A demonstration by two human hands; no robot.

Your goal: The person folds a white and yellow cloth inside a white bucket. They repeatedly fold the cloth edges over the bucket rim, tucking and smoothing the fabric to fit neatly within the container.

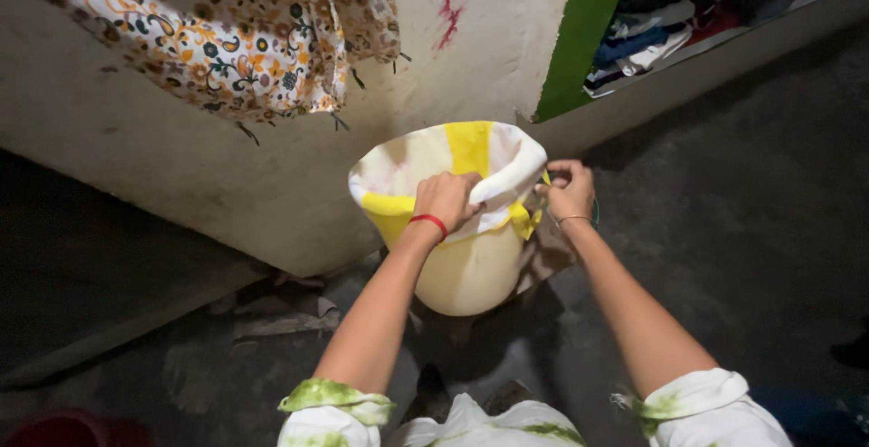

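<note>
Both hands' grip pinches cloth (471,153) over upright bucket (466,271), mouth facing up

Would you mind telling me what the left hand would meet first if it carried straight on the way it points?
The left hand already grips the white-and-yellow cloth over the bucket; beyond it probably comes the pale wall, though depth is unclear.

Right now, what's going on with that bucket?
A person is stretching a white and yellow cloth over the mouth of a pale yellow bucket that stands on a dark floor by a wall. The left hand, with a red band at the wrist, grips the cloth at the near rim. The right hand pinches the cloth's edge at the bucket's right side. The cloth already covers most of the opening.
</note>
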